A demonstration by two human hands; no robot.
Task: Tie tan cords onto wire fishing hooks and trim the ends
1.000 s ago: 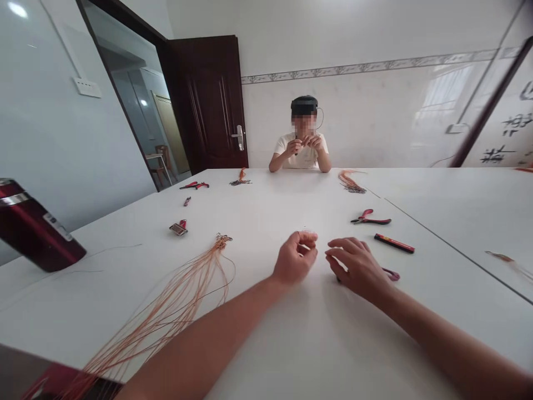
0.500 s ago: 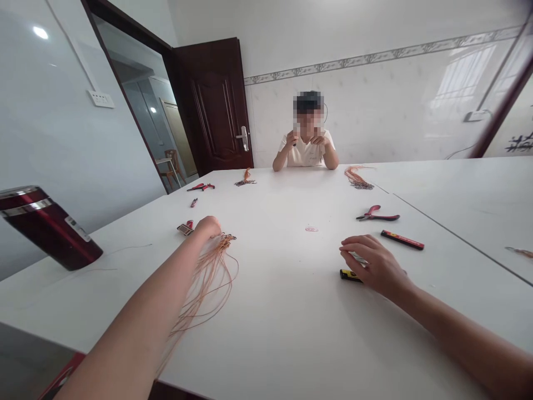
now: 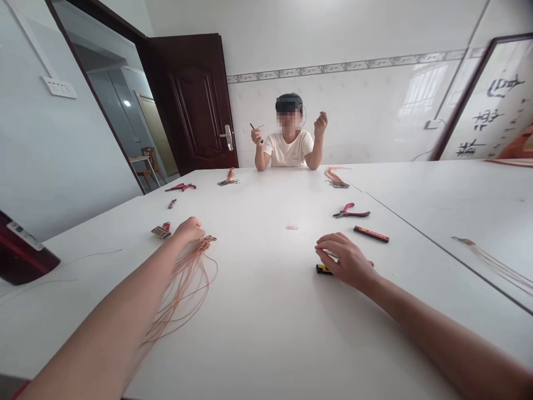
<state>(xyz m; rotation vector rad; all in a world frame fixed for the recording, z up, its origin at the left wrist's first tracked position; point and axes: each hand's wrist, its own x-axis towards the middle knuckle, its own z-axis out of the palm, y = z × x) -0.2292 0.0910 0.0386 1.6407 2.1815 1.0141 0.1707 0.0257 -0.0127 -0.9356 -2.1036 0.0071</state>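
Note:
My left hand (image 3: pixel 189 229) reaches out to the far end of a bundle of thin orange cords (image 3: pixel 183 283) that fans back across the white table (image 3: pixel 266 311). Its fingers are curled over the cords' dark metal ends, and I cannot see whether they grip one. My right hand (image 3: pixel 347 260) lies on the table with its fingers bent over a small yellow and black lighter (image 3: pixel 322 269) and a thin light-coloured piece. A tiny pink loop (image 3: pixel 292 228) lies on the table between my hands.
Red-handled pliers (image 3: pixel 350 212) and a red and black stick (image 3: pixel 371 234) lie beyond my right hand. A small red clip (image 3: pixel 160 230) sits by my left hand. A dark red flask (image 3: pixel 23 253) is at the left. A person (image 3: pixel 288 139) sits across the table with both hands raised.
My left hand moved from the middle of the table to the end of the orange cords, leaving the pink loop behind. My right hand stayed over the lighter. The person opposite spread both hands apart.

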